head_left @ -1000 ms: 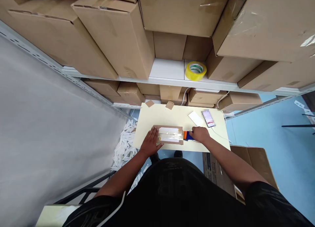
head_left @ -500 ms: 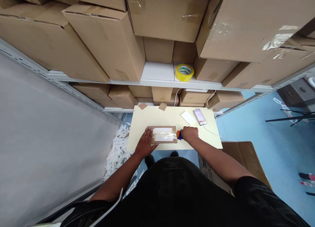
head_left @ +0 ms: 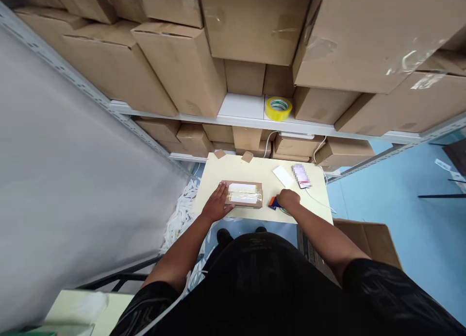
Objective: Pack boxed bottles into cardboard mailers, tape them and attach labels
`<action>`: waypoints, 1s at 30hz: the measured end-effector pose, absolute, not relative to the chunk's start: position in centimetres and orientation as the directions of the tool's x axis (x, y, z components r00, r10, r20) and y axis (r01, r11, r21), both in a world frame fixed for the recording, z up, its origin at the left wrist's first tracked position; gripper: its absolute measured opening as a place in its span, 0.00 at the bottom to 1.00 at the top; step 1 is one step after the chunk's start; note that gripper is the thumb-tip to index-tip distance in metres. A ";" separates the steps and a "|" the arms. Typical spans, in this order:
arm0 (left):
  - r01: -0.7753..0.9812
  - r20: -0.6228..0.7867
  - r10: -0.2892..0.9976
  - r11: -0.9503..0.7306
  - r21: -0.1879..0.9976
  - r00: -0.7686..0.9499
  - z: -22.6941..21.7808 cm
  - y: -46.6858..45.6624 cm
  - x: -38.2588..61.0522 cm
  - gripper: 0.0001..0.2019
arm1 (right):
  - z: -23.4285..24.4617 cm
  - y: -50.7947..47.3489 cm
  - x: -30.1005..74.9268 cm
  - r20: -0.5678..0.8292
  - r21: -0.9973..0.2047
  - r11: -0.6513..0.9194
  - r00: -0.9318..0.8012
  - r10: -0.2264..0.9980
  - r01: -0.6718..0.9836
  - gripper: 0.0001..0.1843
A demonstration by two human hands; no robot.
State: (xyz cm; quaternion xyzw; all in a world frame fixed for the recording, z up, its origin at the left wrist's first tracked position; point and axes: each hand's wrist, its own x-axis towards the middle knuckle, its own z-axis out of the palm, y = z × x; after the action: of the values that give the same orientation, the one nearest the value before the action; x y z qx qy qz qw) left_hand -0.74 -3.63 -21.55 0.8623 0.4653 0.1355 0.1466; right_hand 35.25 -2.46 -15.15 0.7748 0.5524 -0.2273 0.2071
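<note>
A small flat cardboard parcel (head_left: 244,194) with white labels and clear tape across its top lies on a pale yellow table (head_left: 255,170). My left hand (head_left: 217,203) rests flat on the parcel's left end, fingers spread. My right hand (head_left: 289,200) is closed around an orange and blue tape dispenser (head_left: 274,203), just right of the parcel and a little apart from it.
A phone (head_left: 301,176) with a cable and a white card (head_left: 283,176) lie at the table's far right. A yellow tape roll (head_left: 278,108) sits on the shelf among stacked cartons. White paper strips (head_left: 180,214) litter the floor left. An open carton (head_left: 367,239) stands right.
My right hand has drawn the tape dispenser away from the parcel's right edge toward the right. The left hand stays on the parcel. The camera view shifted slightly.
</note>
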 end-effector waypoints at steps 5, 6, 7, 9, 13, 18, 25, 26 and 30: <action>0.766 0.106 0.883 -0.452 0.457 0.458 -21.2 -4.0 -0.7 0.48 | -17.3 -7.6 36.6 -0.336 -0.056 -0.290 0.256 0.907 0.955 0.20; 0.770 0.110 0.906 -0.407 0.491 0.409 -21.3 -4.2 -0.8 0.49 | -17.9 -8.1 36.7 -0.307 -0.054 -0.285 0.256 0.917 0.957 0.20; 0.768 0.103 0.931 -0.347 0.538 0.349 -21.5 -4.5 -1.0 0.51 | -18.5 -8.5 36.7 -0.294 -0.052 -0.287 0.260 0.920 0.956 0.20; 0.720 0.029 0.970 -0.198 0.666 0.239 -22.3 -4.9 -1.6 0.55 | -19.5 -8.9 36.5 -0.308 -0.059 -0.312 0.280 0.909 0.948 0.21; 0.510 -0.230 0.940 0.072 0.857 0.254 -24.9 -5.2 -3.3 0.57 | -20.7 -9.4 35.6 -0.304 -0.041 -0.355 0.326 0.895 0.934 0.21; 0.376 -0.334 0.857 0.182 0.909 0.393 -26.1 -4.3 -4.3 0.49 | -21.6 -10.7 31.1 -0.253 -0.252 -0.281 0.218 0.943 0.926 0.33; 0.598 -0.337 0.898 0.109 0.794 0.284 -21.4 -3.0 -3.8 0.27 | -20.6 -8.8 24.9 -0.264 -0.579 -0.361 0.251 0.931 0.731 0.21; 0.649 -0.330 0.912 0.098 0.754 0.245 -20.6 -2.5 -3.6 0.26 | -20.0 -7.8 24.7 -0.260 -0.553 -0.389 0.292 0.921 0.737 0.21; 0.822 -0.311 0.935 0.041 0.568 0.168 -19.2 0.7 -1.7 0.29 | -18.0 -2.6 25.3 -0.302 -0.456 -0.481 0.378 0.875 0.749 0.25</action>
State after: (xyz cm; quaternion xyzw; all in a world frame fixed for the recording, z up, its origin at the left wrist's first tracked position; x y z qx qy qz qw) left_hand -1.67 0.75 -19.15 0.6872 0.6394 0.0848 0.3344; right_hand 25.28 -2.65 -18.00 0.8210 0.4945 -0.2577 -0.1225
